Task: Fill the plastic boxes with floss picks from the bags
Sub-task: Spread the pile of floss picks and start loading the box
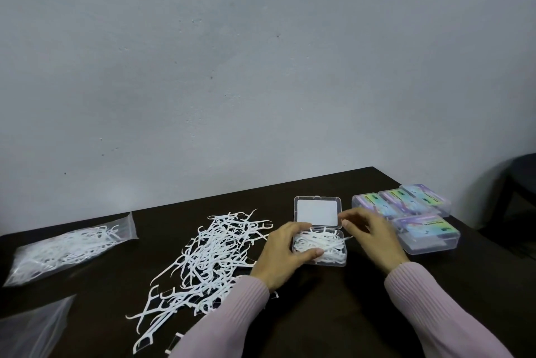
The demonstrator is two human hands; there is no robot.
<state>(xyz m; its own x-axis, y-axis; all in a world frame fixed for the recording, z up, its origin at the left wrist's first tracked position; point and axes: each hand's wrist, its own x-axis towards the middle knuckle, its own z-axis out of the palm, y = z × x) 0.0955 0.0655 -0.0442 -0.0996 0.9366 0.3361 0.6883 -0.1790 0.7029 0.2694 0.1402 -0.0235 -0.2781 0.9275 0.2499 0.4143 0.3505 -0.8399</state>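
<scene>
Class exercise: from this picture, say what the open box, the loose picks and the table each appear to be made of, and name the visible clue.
Open box: clear, glossy hard plastic; the picks show through its walls.
Loose picks: white moulded plastic, probably; thin, uniform shapes.
Table: dark, matte top, maybe wood or laminate; no grain is clear enough to decide.

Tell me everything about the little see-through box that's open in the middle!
The open box looks like clear, colourless plastic, small and rectangular with rounded corners. Its hinged lid stands raised at the back, a pale panel showing in it. The tray is heaped with white floss picks, some poking over the rim. It sits on the dark table. The left hand holds its left side, thumb on the picks; the right hand reaches to the lid's right edge.
</scene>
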